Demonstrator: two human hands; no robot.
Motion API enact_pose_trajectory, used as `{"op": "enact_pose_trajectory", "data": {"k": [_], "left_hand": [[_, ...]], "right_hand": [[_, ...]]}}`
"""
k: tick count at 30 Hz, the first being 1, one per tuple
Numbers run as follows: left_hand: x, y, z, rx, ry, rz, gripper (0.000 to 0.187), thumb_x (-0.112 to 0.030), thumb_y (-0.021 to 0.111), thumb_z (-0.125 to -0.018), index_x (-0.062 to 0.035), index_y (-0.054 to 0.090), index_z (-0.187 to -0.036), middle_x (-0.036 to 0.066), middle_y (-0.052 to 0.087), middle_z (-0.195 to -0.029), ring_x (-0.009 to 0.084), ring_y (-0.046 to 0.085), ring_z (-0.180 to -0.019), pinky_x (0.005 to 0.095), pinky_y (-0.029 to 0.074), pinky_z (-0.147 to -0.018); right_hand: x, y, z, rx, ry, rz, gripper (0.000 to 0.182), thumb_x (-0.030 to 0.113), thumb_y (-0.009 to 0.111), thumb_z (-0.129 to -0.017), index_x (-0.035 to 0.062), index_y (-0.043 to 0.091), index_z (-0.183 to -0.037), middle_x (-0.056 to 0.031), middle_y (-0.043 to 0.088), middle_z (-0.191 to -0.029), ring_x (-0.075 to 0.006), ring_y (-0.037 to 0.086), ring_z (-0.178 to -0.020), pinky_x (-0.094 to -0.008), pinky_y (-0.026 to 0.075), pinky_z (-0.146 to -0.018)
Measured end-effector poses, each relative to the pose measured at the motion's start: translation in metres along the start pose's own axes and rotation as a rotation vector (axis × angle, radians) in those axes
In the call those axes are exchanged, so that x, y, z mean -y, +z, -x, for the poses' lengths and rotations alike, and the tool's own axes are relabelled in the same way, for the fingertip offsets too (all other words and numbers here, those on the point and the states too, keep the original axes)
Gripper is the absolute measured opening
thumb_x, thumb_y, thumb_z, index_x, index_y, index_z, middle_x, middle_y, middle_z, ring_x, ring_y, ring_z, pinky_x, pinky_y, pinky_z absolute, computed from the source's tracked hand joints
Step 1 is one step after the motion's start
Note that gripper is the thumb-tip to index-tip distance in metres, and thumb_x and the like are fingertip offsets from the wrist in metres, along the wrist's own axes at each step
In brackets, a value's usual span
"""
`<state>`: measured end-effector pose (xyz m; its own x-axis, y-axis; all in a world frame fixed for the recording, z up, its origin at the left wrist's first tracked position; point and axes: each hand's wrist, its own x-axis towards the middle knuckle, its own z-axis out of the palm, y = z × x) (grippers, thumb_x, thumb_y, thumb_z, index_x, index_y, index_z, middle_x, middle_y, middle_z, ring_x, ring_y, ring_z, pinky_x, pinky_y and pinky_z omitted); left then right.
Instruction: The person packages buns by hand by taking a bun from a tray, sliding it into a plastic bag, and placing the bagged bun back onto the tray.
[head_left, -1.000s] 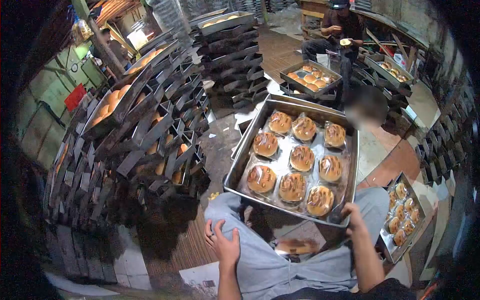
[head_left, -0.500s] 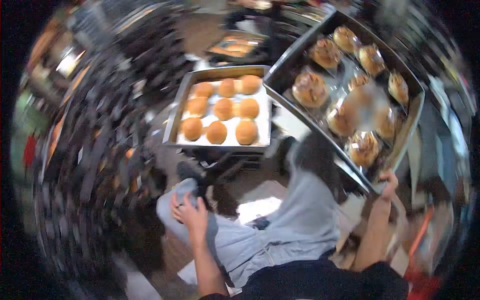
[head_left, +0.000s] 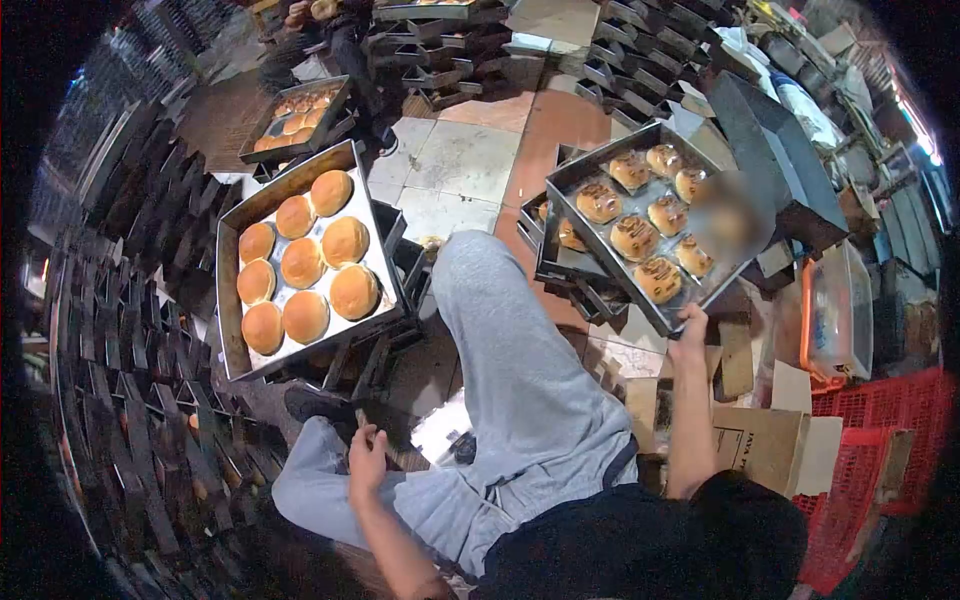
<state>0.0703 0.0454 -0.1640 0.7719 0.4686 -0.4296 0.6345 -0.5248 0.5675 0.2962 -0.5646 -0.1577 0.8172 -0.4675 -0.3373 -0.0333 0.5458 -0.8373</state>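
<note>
My right hand (head_left: 688, 332) grips the near corner of a dark metal baking tray (head_left: 628, 284) on my right. In it lie several browned buns in clear wrappers (head_left: 634, 238), dark marks on their tops; a blurred patch covers its right side. The tray sits tilted over a stack of trays (head_left: 545, 262). My left hand (head_left: 367, 462) is closed near my left knee, a short, thin thing jutting up from the fingers, too small to name. Beyond it, a second tray (head_left: 228, 300) on a stack holds several glossy, plain round buns (head_left: 302, 262) on a pale lining.
Stacked dark trays (head_left: 130, 390) crowd the left side. A further bun tray (head_left: 338, 98) lies ahead, near another person's legs (head_left: 352, 70). At right are a plastic bin with an orange rim (head_left: 808, 315), a cardboard box (head_left: 757, 440) and a red crate (head_left: 905, 400).
The tray in my right hand has come down and farther from me, over the stack. My left hand's spread fingers have closed. The view has turned and become sharper.
</note>
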Motion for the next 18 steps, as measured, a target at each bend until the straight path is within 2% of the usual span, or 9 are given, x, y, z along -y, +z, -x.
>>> {"op": "enact_pose_trajectory", "data": {"k": [3,5,6,8,9,11,12,15,18], "left_hand": [[-0.001,0.003,0.0,-0.003,-0.017,0.072,0.043,-0.031,0.067,-0.099,0.001,0.064,-0.127,0.022,0.07,-0.121,0.037,0.066,-0.115,0.0437,0.049,-0.1],[-0.01,0.001,0.005,0.034,-0.027,0.017,0.042,-0.03,0.066,-0.1,0.0011,0.064,-0.127,0.022,0.071,-0.12,0.037,0.067,-0.113,0.0428,0.05,-0.099],[-0.014,0.0,0.008,0.031,-0.034,0.011,0.042,-0.03,0.066,-0.1,0.0011,0.064,-0.127,0.022,0.071,-0.12,0.037,0.067,-0.113,0.0428,0.05,-0.099],[-0.021,0.0,0.013,0.028,-0.079,0.031,0.04,-0.029,0.064,-0.101,0.0016,0.065,-0.126,0.021,0.072,-0.119,0.0361,0.067,-0.113,0.0417,0.051,-0.098],[-0.023,0.001,0.014,0.025,-0.083,0.023,0.04,-0.029,0.064,-0.101,0.0016,0.065,-0.126,0.021,0.072,-0.119,0.0361,0.067,-0.113,0.0417,0.051,-0.098],[-0.022,0.002,0.02,0.013,-0.094,0.036,0.038,-0.027,0.063,-0.102,0.0022,0.065,-0.125,0.021,0.072,-0.119,0.0348,0.068,-0.112,0.0414,0.051,-0.098],[-0.023,0.003,0.022,0.021,-0.105,0.023,0.038,-0.027,0.063,-0.102,0.0022,0.065,-0.125,0.021,0.072,-0.119,0.0348,0.068,-0.112,0.0414,0.051,-0.098],[-0.024,0.005,0.022,0.023,-0.145,-0.076,0.036,-0.027,0.064,-0.101,0.0001,0.067,-0.124,0.02,0.073,-0.118,0.0314,0.07,-0.11,0.0405,0.052,-0.098],[-0.031,0.005,0.023,0.031,-0.143,-0.072,0.033,-0.023,0.063,-0.101,0.0003,0.067,-0.124,0.02,0.073,-0.116,0.0289,0.069,-0.11,0.0389,0.052,-0.098]], "right_hand": [[-0.053,-0.021,-0.067,0.015,0.104,0.02,0.014,0.011,0.057,-0.069,0.0099,0.057,-0.083,-0.0024,0.061,-0.085,-0.0221,0.063,-0.077,-0.0356,0.054,-0.074],[-0.061,0.009,-0.072,0.031,0.186,0.008,0.011,0.01,0.056,-0.069,0.0111,0.056,-0.08,-0.0041,0.06,-0.082,-0.0227,0.063,-0.08,-0.0361,0.053,-0.075],[-0.076,-0.004,-0.095,0.03,0.195,0.007,0.011,0.01,0.056,-0.069,0.0111,0.056,-0.08,-0.0041,0.06,-0.082,-0.0227,0.063,-0.08,-0.0361,0.053,-0.075],[-0.119,-0.046,-0.153,0.002,0.095,0.246,0.032,0.008,0.057,-0.073,0.0038,0.062,-0.104,-0.0106,0.065,-0.1,-0.0264,0.065,-0.097,-0.0377,0.052,-0.087],[-0.118,-0.031,-0.146,0.001,0.104,0.243,0.032,0.008,0.057,-0.073,0.0038,0.062,-0.104,-0.0106,0.065,-0.1,-0.0264,0.065,-0.097,-0.0377,0.052,-0.087],[-0.114,0.005,-0.115,-0.326,-0.179,0.86,0.064,0.008,0.058,-0.079,0.0037,0.049,-0.142,-0.0195,0.064,-0.125,-0.0368,0.062,-0.117,-0.043,0.044,-0.104],[-0.118,0.001,-0.118,-0.245,-0.092,0.735,0.085,0.008,0.058,-0.082,0.0112,0.026,-0.161,-0.0223,0.054,-0.144,-0.0386,0.053,-0.132,-0.0434,0.037,-0.112],[-0.13,-0.01,-0.126,-0.238,-0.186,0.722,0.08,0.005,0.057,-0.083,0.0099,0.032,-0.158,-0.0205,0.057,-0.141,-0.0375,0.054,-0.13,-0.0432,0.038,-0.111],[-0.115,0.004,-0.109,-0.29,-0.161,0.68,0.076,0.002,0.055,-0.084,0.0085,0.035,-0.157,-0.0199,0.058,-0.141,-0.0345,0.057,-0.128,-0.0418,0.04,-0.11]]}}
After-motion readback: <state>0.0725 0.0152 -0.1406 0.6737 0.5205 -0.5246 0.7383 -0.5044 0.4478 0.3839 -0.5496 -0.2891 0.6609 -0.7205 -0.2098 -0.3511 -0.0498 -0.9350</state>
